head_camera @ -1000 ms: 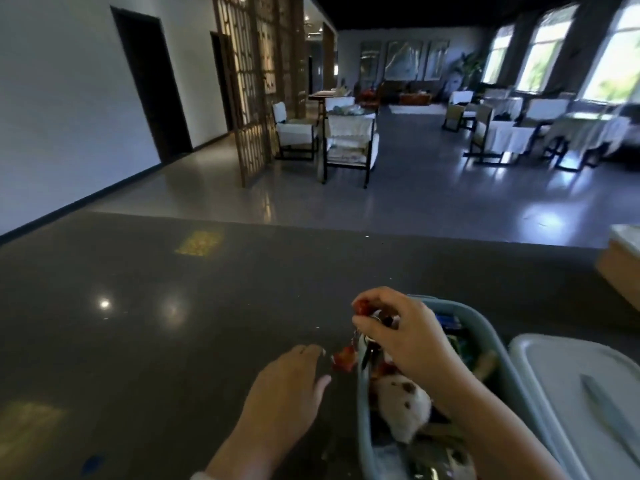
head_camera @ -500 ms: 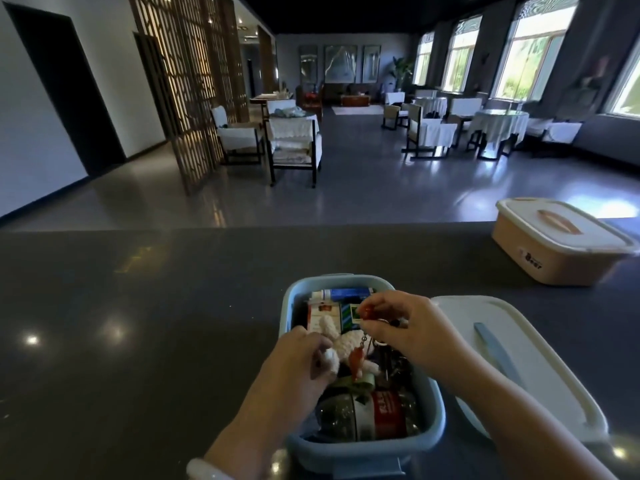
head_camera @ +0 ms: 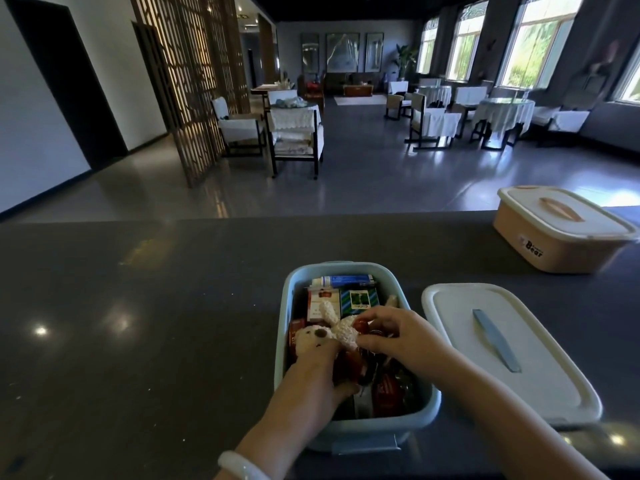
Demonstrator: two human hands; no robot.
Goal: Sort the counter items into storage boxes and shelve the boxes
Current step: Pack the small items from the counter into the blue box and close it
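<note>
Reaching into the open blue storage box (head_camera: 356, 433) at the near middle of the dark bench (head_camera: 138, 323), both hands work on a small plush bear keychain (head_camera: 327, 336). Left hand (head_camera: 311, 379) has fingers curled around the plush's lower body, gripping it over the near-left part of the box; a pale bangle (head_camera: 242, 467) sits on that wrist. Right hand (head_camera: 398, 336) pinches something small and red (head_camera: 362, 325) at the plush's right side, thumb and forefinger together; what that bit is, cannot tell. Plush head points left, ear sticks up toward the far side.

Box interior is packed: blue-white tube (head_camera: 346, 281) along the far wall, red-white pack (head_camera: 317, 303) and green pack (head_camera: 358, 299) just near of it, dark red items (head_camera: 386, 393) at the near right. Box's white lid (head_camera: 519, 358) with blue handle strip lies flat on the bench just right of the box, not on it. Tan storage box (head_camera: 554, 237) with its white lid on sits far right on the bench, well apart from the blue one.
</note>
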